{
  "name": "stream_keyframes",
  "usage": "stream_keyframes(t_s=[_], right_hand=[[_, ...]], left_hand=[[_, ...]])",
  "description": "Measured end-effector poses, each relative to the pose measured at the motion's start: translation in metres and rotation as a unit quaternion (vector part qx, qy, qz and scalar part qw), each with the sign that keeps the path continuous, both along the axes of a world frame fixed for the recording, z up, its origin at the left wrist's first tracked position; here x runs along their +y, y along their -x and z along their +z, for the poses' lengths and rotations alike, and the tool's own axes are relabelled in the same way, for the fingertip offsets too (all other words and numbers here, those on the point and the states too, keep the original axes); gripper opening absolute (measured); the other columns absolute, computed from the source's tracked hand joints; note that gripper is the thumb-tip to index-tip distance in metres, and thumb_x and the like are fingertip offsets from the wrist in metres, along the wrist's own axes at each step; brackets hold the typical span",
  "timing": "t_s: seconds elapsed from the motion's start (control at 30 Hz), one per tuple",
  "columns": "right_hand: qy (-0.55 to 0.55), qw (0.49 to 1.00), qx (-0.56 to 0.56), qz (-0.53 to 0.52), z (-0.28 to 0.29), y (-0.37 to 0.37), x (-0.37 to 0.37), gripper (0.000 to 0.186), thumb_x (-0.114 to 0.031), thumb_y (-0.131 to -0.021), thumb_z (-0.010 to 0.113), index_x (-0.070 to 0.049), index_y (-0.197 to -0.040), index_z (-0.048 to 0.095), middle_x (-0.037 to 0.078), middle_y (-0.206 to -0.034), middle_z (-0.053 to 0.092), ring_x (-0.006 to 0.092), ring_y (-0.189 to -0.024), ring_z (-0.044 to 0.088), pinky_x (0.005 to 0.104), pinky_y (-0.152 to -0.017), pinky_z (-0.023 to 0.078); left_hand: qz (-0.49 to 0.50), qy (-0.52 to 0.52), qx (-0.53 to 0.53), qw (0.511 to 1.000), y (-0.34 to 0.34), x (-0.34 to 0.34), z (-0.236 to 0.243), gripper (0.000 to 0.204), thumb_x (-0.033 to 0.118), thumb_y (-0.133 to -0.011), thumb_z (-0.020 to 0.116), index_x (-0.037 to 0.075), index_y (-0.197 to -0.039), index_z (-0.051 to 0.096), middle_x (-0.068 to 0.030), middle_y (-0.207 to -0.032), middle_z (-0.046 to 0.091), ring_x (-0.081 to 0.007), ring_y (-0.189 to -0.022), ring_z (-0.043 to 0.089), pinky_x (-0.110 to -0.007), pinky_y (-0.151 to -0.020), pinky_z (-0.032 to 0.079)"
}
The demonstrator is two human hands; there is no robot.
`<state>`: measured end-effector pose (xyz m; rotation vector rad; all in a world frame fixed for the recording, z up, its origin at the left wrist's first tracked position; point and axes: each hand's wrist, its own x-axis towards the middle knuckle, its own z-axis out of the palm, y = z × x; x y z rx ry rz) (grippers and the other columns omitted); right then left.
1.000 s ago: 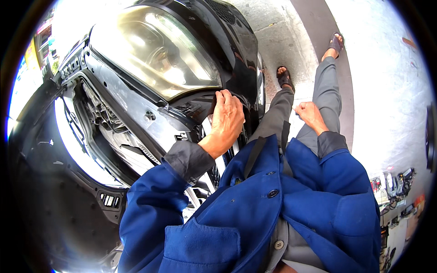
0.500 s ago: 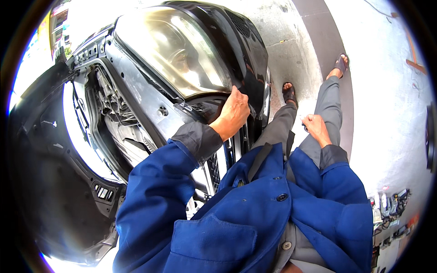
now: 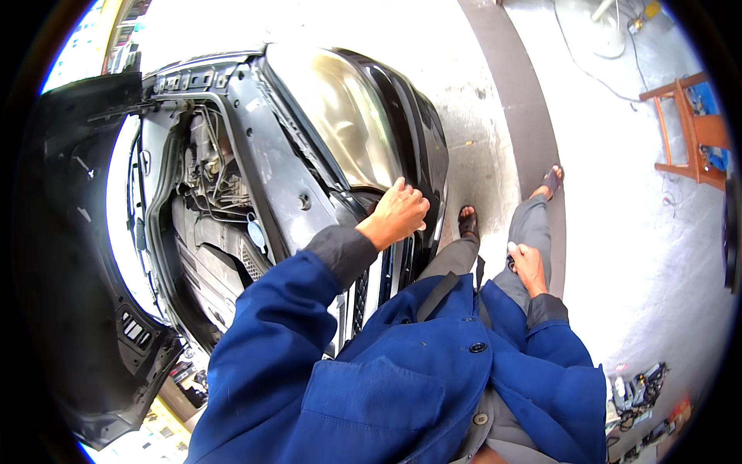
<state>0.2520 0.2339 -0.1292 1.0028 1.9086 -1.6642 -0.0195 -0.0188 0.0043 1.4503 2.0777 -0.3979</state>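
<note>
My left hand point(image 3: 394, 213) has its fingers curled on the edge of the black front panel point(image 3: 421, 189) just below the cloudy, yellowed headlight point(image 3: 336, 116) of a black car. My right hand point(image 3: 526, 264) is closed in front of my right thigh, on something small and dark that I cannot make out. The open engine bay point(image 3: 212, 193) lies left of the lamp, with the raised black hood point(image 3: 77, 232) beyond it.
A wooden chair or stool point(image 3: 679, 131) with a blue item stands at the upper right, cables nearby. A pile of tools point(image 3: 634, 394) lies at the lower right. A dark strip point(image 3: 514, 85) runs along the pale floor past my sandalled feet.
My view has shifted, bringing more of the engine bay and the wooden furniture into sight. My left hand stays at the headlight's lower edge; my right hand remains closed, lower beside my thigh.
</note>
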Motion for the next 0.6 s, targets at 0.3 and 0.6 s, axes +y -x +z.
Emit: stream_keyframes(t_s=[0.3,0.6], right_hand=[[-0.104,0.985,0.133,0.042,-0.025,-0.013,0.015,0.045,-0.039,-0.104,0.063,0.001,-0.084,0.068,0.003,-0.062,0.060,0.0095,-0.055,0.056,0.0296,-0.055,0.043],[-0.090,0.984,0.146,0.057,-0.009,-0.014,0.030,0.035,-0.028,-0.103,0.063,0.000,-0.082,0.065,0.002,-0.061,0.058,0.0093,-0.055,0.055,0.0285,-0.055,0.043]], left_hand=[[0.299,-0.268,0.228,0.887,0.017,-0.053,0.071,0.080,0.020,-0.088,0.076,-0.003,-0.155,0.039,-0.0261,-0.165,0.030,-0.0420,-0.153,0.031,-0.049,-0.124,0.030],[0.385,-0.334,0.244,0.825,0.017,-0.063,0.063,0.089,0.023,-0.087,0.077,-0.004,-0.159,0.031,-0.0250,-0.167,0.028,-0.0410,-0.155,0.029,-0.052,-0.123,0.030]])
